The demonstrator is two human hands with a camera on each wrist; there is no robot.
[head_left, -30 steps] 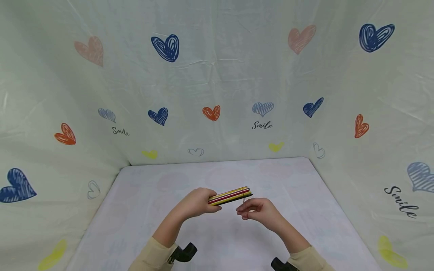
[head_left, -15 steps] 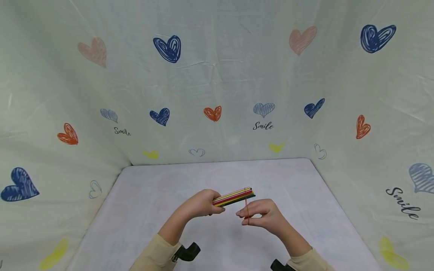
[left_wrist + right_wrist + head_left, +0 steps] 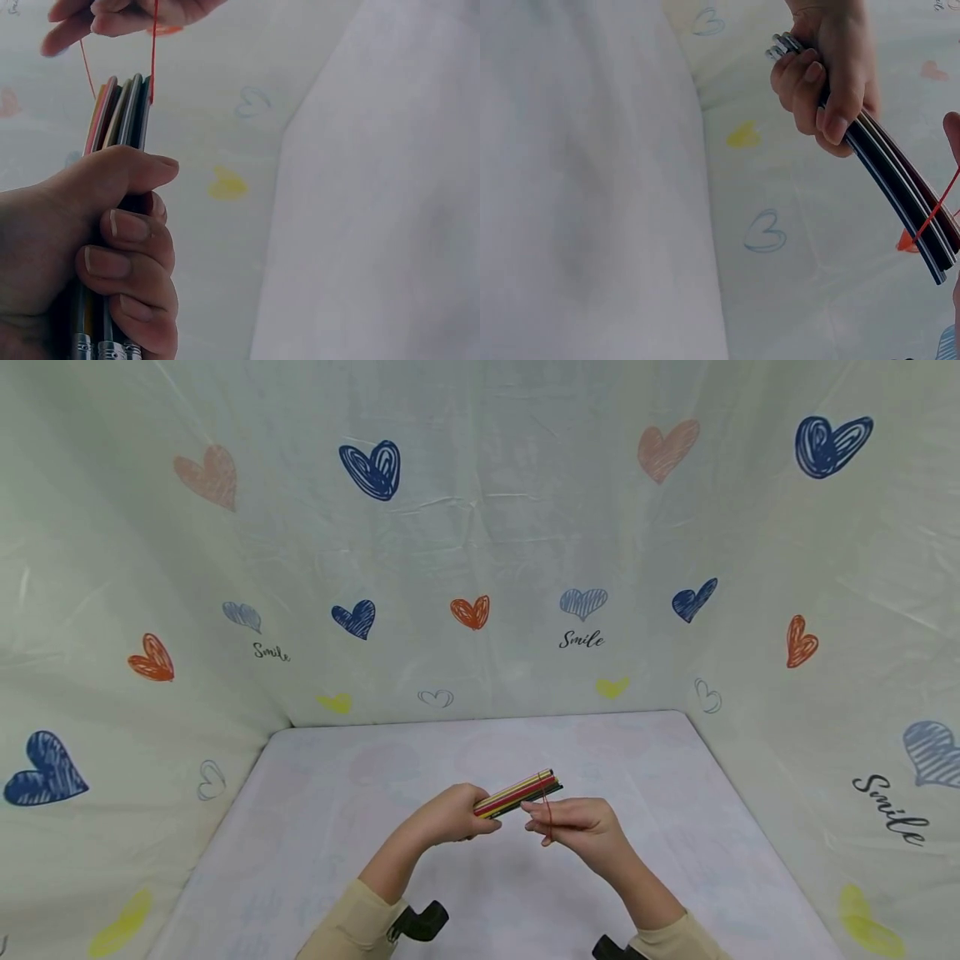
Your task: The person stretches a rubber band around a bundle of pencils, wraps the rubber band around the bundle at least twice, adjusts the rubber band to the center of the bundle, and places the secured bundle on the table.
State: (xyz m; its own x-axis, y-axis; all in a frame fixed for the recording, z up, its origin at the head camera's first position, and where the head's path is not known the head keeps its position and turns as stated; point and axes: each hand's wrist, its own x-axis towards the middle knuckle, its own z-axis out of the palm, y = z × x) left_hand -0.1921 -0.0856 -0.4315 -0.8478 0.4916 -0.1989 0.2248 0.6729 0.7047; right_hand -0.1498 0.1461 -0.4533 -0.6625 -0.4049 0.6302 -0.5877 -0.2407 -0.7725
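My left hand (image 3: 450, 812) grips a bundle of pencils (image 3: 513, 794), striped yellow, red and black, whose free ends tilt up to the right. Silvery metal bands (image 3: 111, 349) show on their other ends, below the curled fingers in the left wrist view. A thin red rubber band (image 3: 154, 45) loops round the bundle near the free ends and is drawn out taut toward my right hand (image 3: 581, 827). The right fingers and thumb hold this loop just beside the pencil ends. In the right wrist view only slivers of the right hand show at the edge.
A white-covered table (image 3: 360, 760) lies below both hands. Pale curtains (image 3: 480, 527) printed with hearts and "Smile" enclose its back and sides. Dark wrist cameras (image 3: 422, 922) sit by the beige sleeves (image 3: 352, 918).
My right hand first drew the red rubber band down and out from the pencils, then its fingers rose closer to their ends. The pencil bundle shifted slightly right and tilts up more.
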